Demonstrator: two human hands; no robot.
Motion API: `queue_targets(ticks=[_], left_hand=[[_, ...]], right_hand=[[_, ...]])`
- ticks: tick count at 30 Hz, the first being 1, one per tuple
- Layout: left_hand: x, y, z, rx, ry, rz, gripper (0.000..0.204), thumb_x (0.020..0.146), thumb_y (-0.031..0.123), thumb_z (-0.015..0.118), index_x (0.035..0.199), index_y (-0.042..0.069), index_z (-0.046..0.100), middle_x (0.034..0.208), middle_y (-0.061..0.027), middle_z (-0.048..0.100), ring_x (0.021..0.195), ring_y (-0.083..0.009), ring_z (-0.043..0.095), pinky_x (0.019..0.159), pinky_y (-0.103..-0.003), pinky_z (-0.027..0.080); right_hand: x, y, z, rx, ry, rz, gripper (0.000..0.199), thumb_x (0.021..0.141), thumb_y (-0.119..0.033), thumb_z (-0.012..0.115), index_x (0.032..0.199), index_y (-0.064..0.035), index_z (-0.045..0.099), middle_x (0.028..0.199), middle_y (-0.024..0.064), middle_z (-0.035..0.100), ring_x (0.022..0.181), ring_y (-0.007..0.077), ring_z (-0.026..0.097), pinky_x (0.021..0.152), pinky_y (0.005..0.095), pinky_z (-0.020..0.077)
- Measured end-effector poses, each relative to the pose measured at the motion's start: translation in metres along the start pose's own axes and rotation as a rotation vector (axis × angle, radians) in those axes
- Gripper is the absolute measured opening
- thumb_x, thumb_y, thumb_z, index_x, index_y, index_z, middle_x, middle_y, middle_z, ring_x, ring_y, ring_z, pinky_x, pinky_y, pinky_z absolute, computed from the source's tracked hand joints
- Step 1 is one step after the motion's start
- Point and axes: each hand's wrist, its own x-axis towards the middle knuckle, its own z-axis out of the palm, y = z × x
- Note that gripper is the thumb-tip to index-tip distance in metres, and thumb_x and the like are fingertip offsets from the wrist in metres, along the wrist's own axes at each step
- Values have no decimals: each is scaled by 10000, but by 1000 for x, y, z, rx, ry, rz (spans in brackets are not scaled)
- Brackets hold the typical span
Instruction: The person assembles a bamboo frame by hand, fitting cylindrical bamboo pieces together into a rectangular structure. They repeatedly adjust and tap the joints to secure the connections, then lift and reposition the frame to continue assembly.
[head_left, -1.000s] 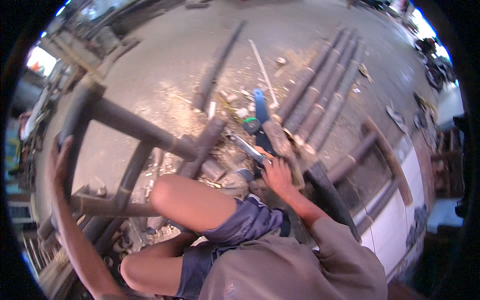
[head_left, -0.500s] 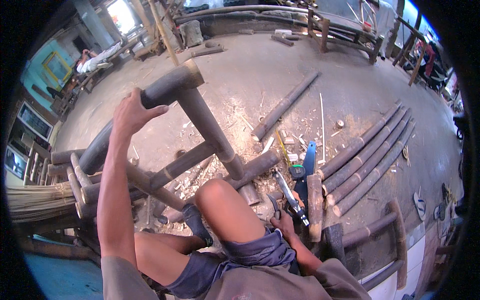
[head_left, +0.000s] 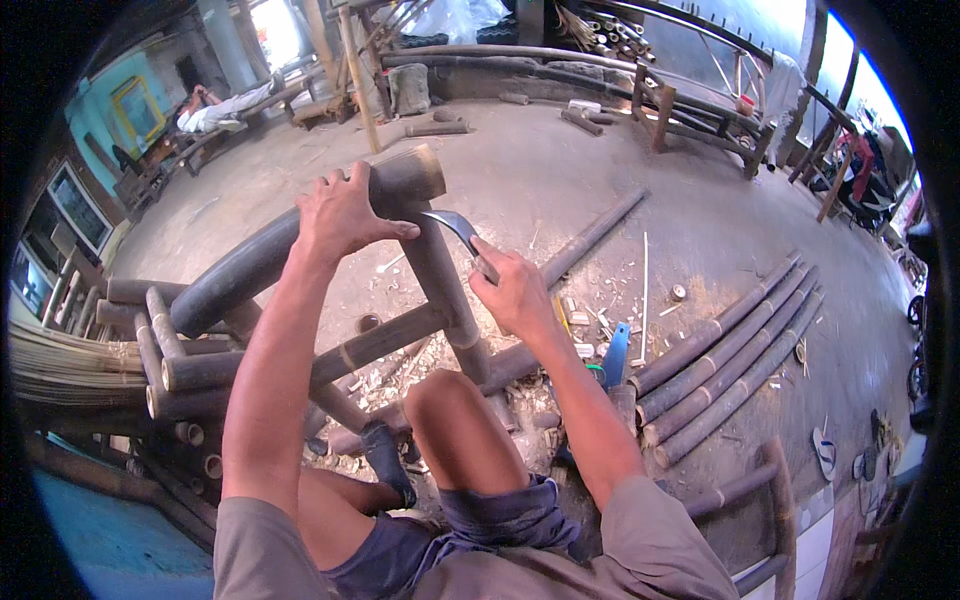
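Observation:
My left hand (head_left: 345, 215) is wrapped over the top of a thick dark bamboo pole (head_left: 245, 272), close to its cut end. Beneath that end, an upright bamboo post (head_left: 445, 290) joins the pole, with a bamboo crossbar (head_left: 380, 343) running off it to the left. My right hand (head_left: 512, 290) grips a curved knife (head_left: 458, 226) by its handle. The hooked blade reaches left to where the pole meets the post, near my left thumb. Whether its tip touches the bamboo I cannot tell.
Wood shavings (head_left: 400, 380) litter the floor around my feet. A blue-bladed saw (head_left: 616, 352) lies right of my right forearm. Several long bamboo poles (head_left: 720, 350) rest side by side further right. A loose pole (head_left: 600, 235) lies ahead. A person (head_left: 220, 105) reclines at the far left.
My right hand has come up from beside my right thigh to the joint, bringing the curved knife. My left hand has shifted along the pole toward its cut end.

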Motion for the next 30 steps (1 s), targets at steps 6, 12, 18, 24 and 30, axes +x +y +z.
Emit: queue_targets(ticks=[6, 12, 18, 24, 30], left_hand=[[-6, 4, 5, -58, 135, 2, 1072, 566, 758, 846, 1339, 74, 555, 1255, -176, 658, 1225, -386, 587, 990, -584, 445], [-3, 6, 13, -53, 177, -42, 1056, 576, 766, 836, 1328, 75, 569, 1251, -176, 666, 1222, -380, 591, 983, -574, 440], [0, 4, 19, -104, 224, -32, 1000, 577, 773, 828, 1261, 74, 617, 1207, -152, 683, 1210, -331, 606, 1017, -551, 392], [1, 6, 23, -82, 304, -68, 1036, 511, 830, 799, 1197, 68, 653, 1154, -131, 702, 1188, -298, 619, 948, -506, 390], [-6, 8, 20, -82, 331, -50, 1025, 517, 825, 800, 1208, 84, 652, 1153, -134, 694, 1174, -303, 617, 944, -514, 384]], right_hand=[[16, -13, 5, -24, -39, -35, 505, 912, -288, 637, 1374, -85, 645, 916, 263, 647, 887, 432, 684, 814, 496, 551], [16, -17, 11, -21, -13, -6, 500, 908, -297, 651, 1370, -107, 654, 882, 237, 640, 843, 416, 676, 784, 492, 536], [14, -21, 15, -27, 33, 22, 491, 909, -303, 667, 1371, -135, 660, 858, 221, 634, 821, 410, 670, 774, 493, 528], [5, -28, 33, -33, 81, 123, 491, 929, -345, 656, 1385, -163, 646, 933, 224, 646, 837, 415, 696, 765, 505, 563], [3, -19, 37, 111, 95, 75, 508, 945, -335, 654, 1415, -146, 620, 890, 191, 651, 809, 387, 692, 753, 489, 568]])
